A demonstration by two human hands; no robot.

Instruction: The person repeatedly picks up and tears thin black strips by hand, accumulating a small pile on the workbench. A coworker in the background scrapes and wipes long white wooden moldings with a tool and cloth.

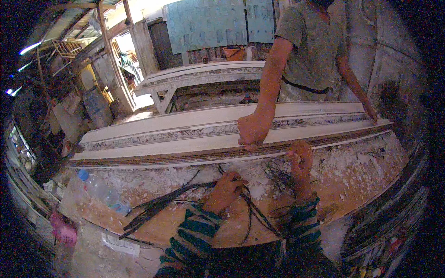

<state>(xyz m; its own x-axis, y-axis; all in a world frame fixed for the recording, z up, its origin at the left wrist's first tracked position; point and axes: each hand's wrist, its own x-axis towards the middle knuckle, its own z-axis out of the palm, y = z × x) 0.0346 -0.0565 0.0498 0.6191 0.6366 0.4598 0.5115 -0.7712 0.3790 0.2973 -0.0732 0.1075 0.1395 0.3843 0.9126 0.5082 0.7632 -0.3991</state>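
Observation:
My left hand [226, 191] is closed around a bundle of long dark strips [160, 204]. Their wide ends spread to the left over the bench, and thin ends hang below my fingers on the right. My right hand [300, 160] is raised at the near edge of the long pale board [194, 145], its fingers curled together; whatever they hold is too small to make out. Beside it on the bench lies a tangle of thin dark strands [277, 174]. Across the board, a co-worker's closed hand [252, 131] rests near the same edge.
The paint-spattered workbench [357, 176] carries a clear plastic bottle [104, 192] with a blue cap, lying on its side at the left. Another long bench [208, 74] stands behind. The co-worker [313, 51] leans over the board's far side. A pink cloth-like item [63, 229] is at lower left.

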